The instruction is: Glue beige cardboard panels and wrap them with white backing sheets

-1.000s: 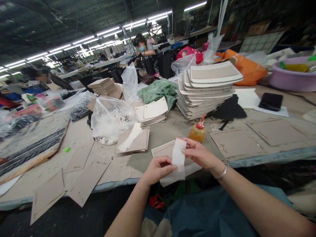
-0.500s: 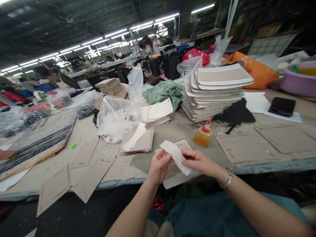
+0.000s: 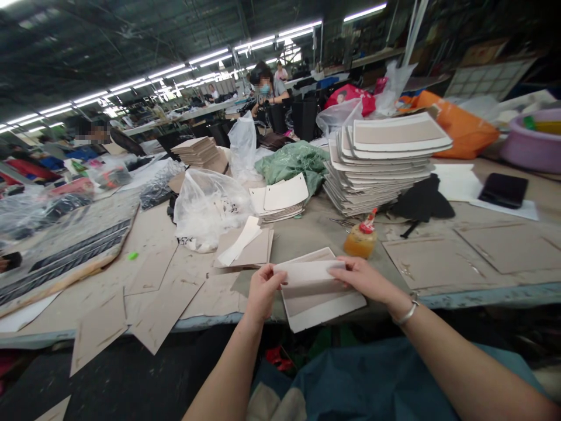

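The left hand and right hand pinch tight on the white strip at nine and three o'clock, over the board — I'd hold it level, taut, uncreased, clear of the orange bottle at two o'clock.

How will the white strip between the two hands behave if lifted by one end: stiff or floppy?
Probably floppy: the white strip was curved half a second ago, and looks straighter now with the left hand and right hand at its ends. It is likely light too, since it looks thin and paper-like.
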Demonstrator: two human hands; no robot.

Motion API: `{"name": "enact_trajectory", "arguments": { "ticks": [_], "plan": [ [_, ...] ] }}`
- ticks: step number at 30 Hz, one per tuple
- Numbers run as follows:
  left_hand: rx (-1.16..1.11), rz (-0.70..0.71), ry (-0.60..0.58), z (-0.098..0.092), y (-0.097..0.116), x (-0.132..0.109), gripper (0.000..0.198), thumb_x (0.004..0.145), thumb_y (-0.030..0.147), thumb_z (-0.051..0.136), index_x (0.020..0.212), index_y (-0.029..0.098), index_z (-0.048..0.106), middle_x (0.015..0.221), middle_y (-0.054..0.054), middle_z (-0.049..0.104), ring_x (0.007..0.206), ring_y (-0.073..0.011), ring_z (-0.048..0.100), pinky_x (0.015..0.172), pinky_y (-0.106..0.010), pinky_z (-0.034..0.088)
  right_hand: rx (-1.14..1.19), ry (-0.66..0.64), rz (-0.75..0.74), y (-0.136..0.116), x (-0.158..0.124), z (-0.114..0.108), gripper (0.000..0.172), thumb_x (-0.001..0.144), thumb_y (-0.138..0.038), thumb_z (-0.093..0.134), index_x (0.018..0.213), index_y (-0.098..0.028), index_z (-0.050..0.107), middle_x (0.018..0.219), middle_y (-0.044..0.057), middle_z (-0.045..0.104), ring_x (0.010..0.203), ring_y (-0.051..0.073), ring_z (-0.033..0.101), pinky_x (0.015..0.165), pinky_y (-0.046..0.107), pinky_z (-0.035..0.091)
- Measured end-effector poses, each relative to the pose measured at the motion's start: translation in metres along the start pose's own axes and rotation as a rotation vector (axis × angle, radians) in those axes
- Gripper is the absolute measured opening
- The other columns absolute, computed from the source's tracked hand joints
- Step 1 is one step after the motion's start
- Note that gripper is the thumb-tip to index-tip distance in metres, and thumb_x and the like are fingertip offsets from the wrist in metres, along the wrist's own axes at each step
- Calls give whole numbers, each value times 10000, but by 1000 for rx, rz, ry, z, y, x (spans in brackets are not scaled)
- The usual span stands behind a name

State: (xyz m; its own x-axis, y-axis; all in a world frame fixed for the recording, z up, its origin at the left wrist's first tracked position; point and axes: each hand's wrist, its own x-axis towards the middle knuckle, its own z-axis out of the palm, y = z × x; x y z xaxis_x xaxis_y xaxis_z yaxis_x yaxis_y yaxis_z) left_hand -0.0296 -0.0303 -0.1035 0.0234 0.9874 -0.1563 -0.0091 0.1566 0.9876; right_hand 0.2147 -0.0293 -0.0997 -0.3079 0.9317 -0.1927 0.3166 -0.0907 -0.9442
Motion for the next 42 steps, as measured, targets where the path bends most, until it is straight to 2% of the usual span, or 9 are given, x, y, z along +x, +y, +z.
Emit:
{"name": "enact_trajectory", "arguments": {
  "ticks": [6,10,17,27,30,34,37,40,42],
  "plan": [
    [829,218,113,-4,-15,-2,170,739,303,530,634,173,560,613,22,492,611,-119,472,582,-227,325,-410,306,-81,19,13,-2,300,789,-453,486,679,-184,558,617,-15,541,594,135,483,546,236,319],
    [1079,307,165,3,-21,2,168,778,296,510,652,188,537,734,-5,530,714,-140,516,638,-239,356,-672,381,-82,21,19,3,269,824,-401,469,660,-196,528,620,-13,548,592,136,496,552,245,295],
    [1241,307,238,6,-26,14,134,793,293,530,694,203,538,819,-21,562,847,-172,543,719,-263,391,-932,430,-36,19,29,13,225,854,-367,477,722,-200,550,723,4,593,662,138,529,564,249,295],
    [1303,253,200,8,-25,20,132,806,297,512,727,200,556,859,-49,563,882,-208,536,748,-302,402,-986,417,2,18,36,16,279,884,-415,439,743,-208,563,785,36,613,717,170,563,561,271,322],
    [1270,225,219,7,-22,19,158,800,317,530,891,191,561,932,-60,568,915,-216,536,785,-315,411,-971,465,45,16,35,17,263,877,-431,458,924,-199,573,854,59,624,758,193,581,587,272,364],
    [1269,344,261,7,-10,3,304,826,277,496,1105,156,511,1055,-105,552,996,-239,516,847,-346,402,-1006,586,-42,11,27,20,482,870,-450,472,1253,-158,446,1076,135,578,878,249,576,695,318,430],
    [1316,462,140,14,-1,-19,232,856,259,451,1039,179,569,1056,-101,568,993,-245,510,874,-377,383,-1060,524,-243,11,22,24,480,900,-385,434,1313,-142,421,1203,154,525,1054,276,513,874,372,408],
    [1324,492,-102,26,-1,-38,189,861,275,450,893,189,616,969,-82,604,937,-233,528,869,-385,390,-1085,350,-445,17,21,31,448,922,-350,396,1323,-155,438,1326,123,464,1230,268,389,1029,431,294],
    [1310,479,-202,32,-4,-45,190,850,272,469,890,173,626,939,-89,617,936,-233,537,880,-386,396,-1088,236,-534,20,23,37,456,928,-351,385,1343,-167,421,1381,96,417,1303,252,301,1074,460,225]
  ]
}}
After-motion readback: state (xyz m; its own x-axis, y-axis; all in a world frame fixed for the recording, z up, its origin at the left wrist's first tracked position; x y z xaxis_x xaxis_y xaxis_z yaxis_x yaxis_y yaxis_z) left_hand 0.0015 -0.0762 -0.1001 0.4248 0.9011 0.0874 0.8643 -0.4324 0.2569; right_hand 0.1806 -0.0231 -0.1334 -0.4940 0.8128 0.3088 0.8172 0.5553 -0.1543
